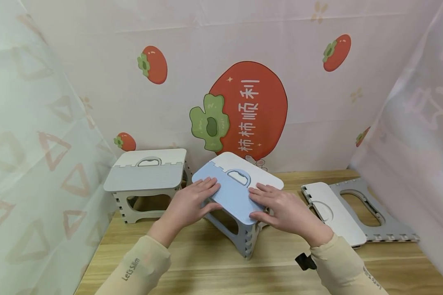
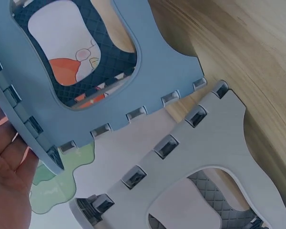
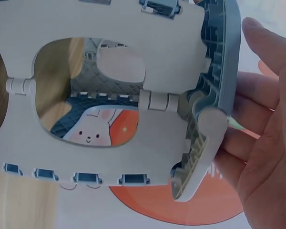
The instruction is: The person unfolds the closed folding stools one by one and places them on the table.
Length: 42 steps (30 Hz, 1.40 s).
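A blue and white folding step stool [image 1: 236, 200] stands unfolded on the table, turned at an angle. My left hand [image 1: 192, 200] rests on the left part of its blue top half, fingers nearly straight. On the right part of the top lies my right hand [image 1: 280, 203], fingers extended and thumb near the front edge. Between the hands is the oval carry handle [image 1: 240, 176]. From the side, the right wrist view shows the hinged white end panel [image 3: 105, 167] and the two top halves meeting at a slight angle. In the left wrist view, the blue leg panel [image 2: 109, 119] stands spread.
A grey and white folding stool [image 1: 145, 178] stands unfolded at the left, close beside the blue one. Another grey and white stool [image 1: 337, 211] lies flat at the right. A printed cloth [image 1: 302, 106] with persimmons hangs behind the wooden table [image 1: 206, 270].
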Tool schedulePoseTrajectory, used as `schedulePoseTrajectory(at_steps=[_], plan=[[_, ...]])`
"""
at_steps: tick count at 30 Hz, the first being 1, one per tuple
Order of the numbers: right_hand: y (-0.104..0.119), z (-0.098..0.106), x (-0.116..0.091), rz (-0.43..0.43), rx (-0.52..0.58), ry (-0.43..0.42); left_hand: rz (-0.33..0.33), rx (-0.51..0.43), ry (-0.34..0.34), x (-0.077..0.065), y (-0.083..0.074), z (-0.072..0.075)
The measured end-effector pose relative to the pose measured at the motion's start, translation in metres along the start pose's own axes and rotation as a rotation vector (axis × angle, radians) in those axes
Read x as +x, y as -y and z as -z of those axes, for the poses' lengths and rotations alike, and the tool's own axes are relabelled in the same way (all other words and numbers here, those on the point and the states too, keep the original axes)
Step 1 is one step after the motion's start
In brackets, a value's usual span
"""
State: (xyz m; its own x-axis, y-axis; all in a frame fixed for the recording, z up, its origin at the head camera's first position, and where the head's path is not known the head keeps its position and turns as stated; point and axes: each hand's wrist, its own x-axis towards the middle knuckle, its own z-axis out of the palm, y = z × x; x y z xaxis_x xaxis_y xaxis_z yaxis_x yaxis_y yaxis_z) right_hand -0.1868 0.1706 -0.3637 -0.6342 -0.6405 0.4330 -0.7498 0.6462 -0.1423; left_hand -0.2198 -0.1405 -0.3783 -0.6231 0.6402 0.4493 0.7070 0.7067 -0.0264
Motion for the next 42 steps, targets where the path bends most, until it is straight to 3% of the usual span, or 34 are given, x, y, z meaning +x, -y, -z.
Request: schedulePoseTrajectory(at_steps=[13,19,27,33,38,42], plan=[[0.004,0.001,0.001,-0.046,-0.056,0.026,0.026,0.092,-0.054,0.004,-0.013,0.001],[0.007,0.0,0.002,-0.062,-0.082,0.057,0.042,0.134,-0.049,0.006,-0.017,0.0],[0.007,-0.001,0.003,-0.072,-0.111,0.079,0.021,0.182,-0.074,0.007,-0.018,-0.001],[0.003,-0.003,0.008,-0.059,-0.102,0.079,0.004,0.133,-0.078,0.005,-0.011,0.0],[0.001,-0.003,0.009,-0.049,-0.093,0.087,0.047,0.073,-0.029,0.002,-0.001,-0.001],[-0.001,-0.003,0.01,-0.05,-0.079,0.099,0.068,0.072,-0.037,0.001,0.002,-0.003]])
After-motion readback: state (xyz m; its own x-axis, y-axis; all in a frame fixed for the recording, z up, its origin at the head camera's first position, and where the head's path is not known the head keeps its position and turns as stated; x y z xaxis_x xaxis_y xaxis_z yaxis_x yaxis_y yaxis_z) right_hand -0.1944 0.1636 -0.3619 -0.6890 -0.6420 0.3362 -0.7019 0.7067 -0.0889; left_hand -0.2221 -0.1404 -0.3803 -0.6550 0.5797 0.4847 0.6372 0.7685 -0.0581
